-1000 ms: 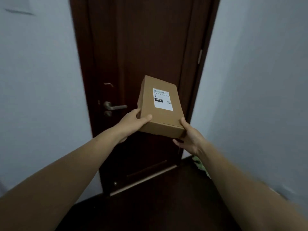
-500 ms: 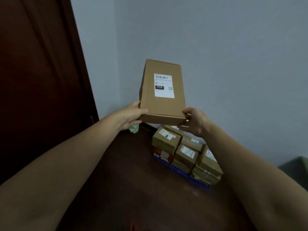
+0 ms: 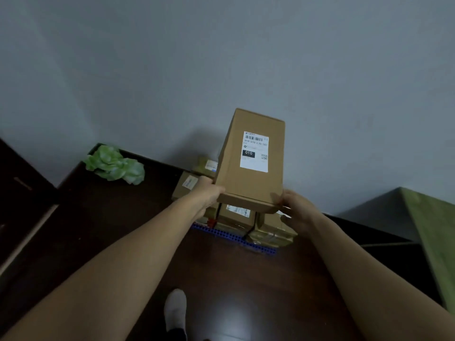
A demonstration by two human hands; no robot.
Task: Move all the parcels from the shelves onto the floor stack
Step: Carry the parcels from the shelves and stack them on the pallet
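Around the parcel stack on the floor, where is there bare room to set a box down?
Bare dark wooden floor lies between the blue ridged pallet edge and the foot in white, and again between the crumpled green bag and the cardboard parcel stack. The pallet itself is crowded; the held labelled cardboard box hides its top.

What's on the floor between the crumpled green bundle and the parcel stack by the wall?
Nothing. The head view shows only bare dark floor between the green bundle and the parcel stack.
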